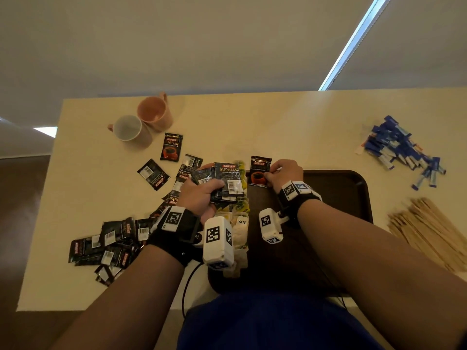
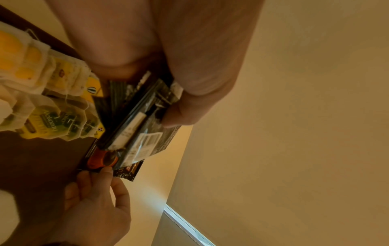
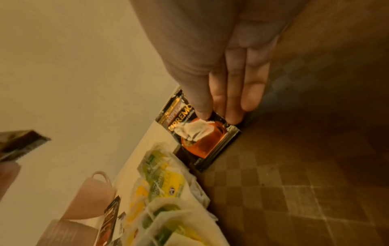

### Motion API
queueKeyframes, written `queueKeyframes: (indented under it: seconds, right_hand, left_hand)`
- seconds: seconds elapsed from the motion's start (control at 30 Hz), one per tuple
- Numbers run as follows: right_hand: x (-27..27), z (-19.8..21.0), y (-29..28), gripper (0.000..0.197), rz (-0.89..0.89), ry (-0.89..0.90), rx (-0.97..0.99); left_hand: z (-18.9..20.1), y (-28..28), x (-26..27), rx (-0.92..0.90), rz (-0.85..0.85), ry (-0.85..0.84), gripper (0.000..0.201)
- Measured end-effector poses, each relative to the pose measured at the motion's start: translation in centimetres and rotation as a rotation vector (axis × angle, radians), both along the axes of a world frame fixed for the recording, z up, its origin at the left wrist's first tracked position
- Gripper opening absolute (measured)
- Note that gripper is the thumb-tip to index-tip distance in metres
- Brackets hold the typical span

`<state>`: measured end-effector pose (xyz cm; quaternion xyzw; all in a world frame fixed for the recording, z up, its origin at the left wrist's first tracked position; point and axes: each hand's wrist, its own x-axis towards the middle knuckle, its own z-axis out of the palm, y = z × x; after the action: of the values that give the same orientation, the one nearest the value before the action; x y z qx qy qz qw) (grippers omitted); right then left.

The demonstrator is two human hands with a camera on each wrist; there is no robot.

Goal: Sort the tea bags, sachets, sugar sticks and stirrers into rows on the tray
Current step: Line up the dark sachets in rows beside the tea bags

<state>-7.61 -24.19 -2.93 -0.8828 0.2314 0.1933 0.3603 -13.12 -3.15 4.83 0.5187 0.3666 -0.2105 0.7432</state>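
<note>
- A loose pile of dark coffee sachets (image 1: 111, 245) lies on the counter (image 1: 290, 122), left of the tray (image 1: 338, 188), with more scattered singly toward two mugs.
- The two mugs (image 1: 141, 122) stand touching each other at the far left of the tray, well apart from it.
- The left hand (image 1: 202, 195) hovers over the tray's left edge, fingers (image 2: 181, 114) curled round a stack of sachets (image 1: 226, 183), thumb on top.
- A row of tea bags (image 1: 240, 223) with yellow tags lies along the tray's left edge, partly under that hand; how many there are is hard to tell.
- The right hand (image 1: 285, 173) is at the tray's far left corner, its thumb and fingers (image 3: 233, 106) pinching a single sachet (image 1: 260, 170) printed with an orange cup; this sachet's lower edge sits on the tray just beside the tea bags.
- The rest of the tray, right of that sachet, shows its dark checkered surface.
- A heap of blue sugar sticks (image 1: 401, 150) lies on the counter to the right of the tray, on the far side.
- A bundle of wooden stirrers (image 1: 429, 228) lies on the counter right of the tray, on the near side.
</note>
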Motion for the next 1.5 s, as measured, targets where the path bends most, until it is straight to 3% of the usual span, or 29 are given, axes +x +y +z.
queueKeyframes:
  seconds: [0.2,0.47,0.6,0.73,0.9,1.07,1.33,1.5]
  right_hand:
    - [0.6,-0.5,0.7,0.025,0.068,-0.003,-0.006]
    - [0.0,0.3,0.0,0.016,0.071,-0.026,-0.032]
    - [-1.0,3.8,-0.4,0.016,0.170,-0.142,-0.085]
    - [-2.4,9.2,1.5,0.022,0.339,-0.350,0.042]
    - [-4.3,12.1,4.1,0.043,0.571,-0.322,0.018]
    - [-5.5,12.4,4.0,0.047,0.514,-0.294,0.050]
    - [-6.3,14.0,3.8,0.034,0.490,-0.289,0.106]
    - [-6.5,14.0,3.8,0.043,0.421,-0.283,0.132]
  left_hand:
    - [0.0,0.1,-0.2,-0.003,0.019,-0.014,0.032]
    - [-0.1,0.1,-0.3,-0.010,0.001,-0.013,0.035]
    - [-0.3,-0.2,-0.5,-0.019,0.006,-0.026,0.043]
    - [0.3,-0.9,-0.6,-0.048,0.020,-0.055,0.051]
    - [1.5,-1.5,-1.2,-0.006,-0.010,-0.108,0.061]
    - [1.8,-2.0,-1.8,-0.115,0.080,-0.117,0.041]
    - [2.6,-2.1,-1.9,-0.165,0.052,-0.143,0.050]
    - [2.6,-2.2,-1.9,-0.135,0.012,-0.200,0.048]
